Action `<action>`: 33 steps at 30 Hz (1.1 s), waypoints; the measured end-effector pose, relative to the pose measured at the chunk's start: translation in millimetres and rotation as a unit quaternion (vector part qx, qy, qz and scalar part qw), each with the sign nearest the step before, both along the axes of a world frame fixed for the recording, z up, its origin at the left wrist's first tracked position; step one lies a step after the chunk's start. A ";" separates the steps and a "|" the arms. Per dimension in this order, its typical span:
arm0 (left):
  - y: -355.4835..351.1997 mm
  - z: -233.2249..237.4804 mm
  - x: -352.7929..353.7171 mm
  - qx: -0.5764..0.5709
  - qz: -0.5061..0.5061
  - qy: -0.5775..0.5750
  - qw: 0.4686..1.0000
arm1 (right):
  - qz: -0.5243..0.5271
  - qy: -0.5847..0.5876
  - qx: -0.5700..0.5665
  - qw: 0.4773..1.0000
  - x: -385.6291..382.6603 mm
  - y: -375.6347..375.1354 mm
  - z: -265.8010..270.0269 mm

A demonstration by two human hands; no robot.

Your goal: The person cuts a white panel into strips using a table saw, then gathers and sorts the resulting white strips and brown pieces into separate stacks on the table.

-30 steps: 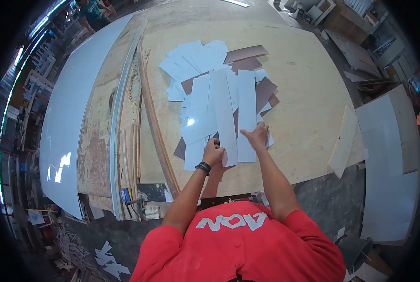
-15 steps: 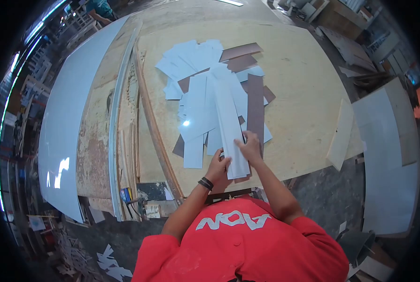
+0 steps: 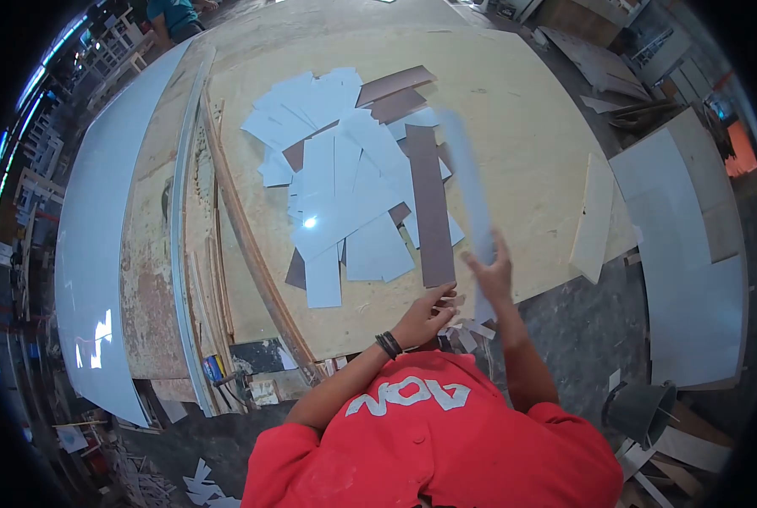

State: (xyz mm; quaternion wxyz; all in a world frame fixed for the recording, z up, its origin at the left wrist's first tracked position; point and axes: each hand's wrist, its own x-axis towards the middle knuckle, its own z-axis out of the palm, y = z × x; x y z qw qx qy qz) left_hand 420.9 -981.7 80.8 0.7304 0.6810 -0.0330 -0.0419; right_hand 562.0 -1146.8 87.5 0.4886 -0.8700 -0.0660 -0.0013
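My right hand [image 3: 494,275] grips a long pale blue-white strip [image 3: 470,182] near its lower end and holds it lifted above the plywood table [image 3: 531,110]; the strip is blurred. My left hand [image 3: 429,313] rests at the near table edge, fingers spread, just below a long brown strip [image 3: 432,207] lying flat. To the left of that lies a loose pile of pale strips [image 3: 336,186], overlapping one another, with more brown strips [image 3: 395,89] at the far end.
A large pale sheet [image 3: 99,220] lies along the table's left side, beside wooden slats [image 3: 226,220]. A pale offcut [image 3: 593,220] sits at the table's right edge. More pale panels [image 3: 692,262] lean at the right. A dark bucket [image 3: 639,411] stands on the floor. Another person [image 3: 171,17] is at the far left.
My right hand has pulled one pale strip off the pile and lifted it to the right. The brown strip beneath is now uncovered. My left hand has let go and moved to the table edge.
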 end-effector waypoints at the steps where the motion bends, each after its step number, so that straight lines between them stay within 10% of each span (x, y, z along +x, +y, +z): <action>1: 2.1 -6.7 0.1 -0.001 -0.001 0.002 1.000 | -0.034 -0.010 -0.021 0.999 10.6 -17.7 -0.9; 11: 10.5 -53.5 52.8 0.307 0.157 0.168 0.923 | -0.165 -0.011 -0.184 0.969 56.9 -74.1 22.0; 13: 4.8 -80.5 62.1 0.286 0.179 0.176 0.925 | -0.148 0.036 -0.386 0.910 56.8 -71.0 -2.5; 17: 6.3 -96.1 62.9 0.280 0.162 0.142 0.936 | -0.141 -0.094 -0.430 0.887 60.3 -63.0 -49.9; 19: 11.0 -70.9 50.4 -0.078 0.137 0.241 0.958 | -0.015 -0.026 -0.189 0.982 67.5 -44.8 -63.0; 22: 30.0 -47.4 19.7 -0.341 0.122 0.239 0.901 | 0.062 0.003 -0.124 0.990 69.5 6.8 -73.7; 28: 80.0 -57.6 -27.9 -0.301 0.237 0.207 0.900 | 0.034 -0.068 -0.363 0.929 50.4 81.0 -33.3; 33: 95.1 -65.2 -38.9 -0.141 0.308 0.192 0.921 | 0.104 0.043 -0.176 0.978 55.5 79.6 -17.2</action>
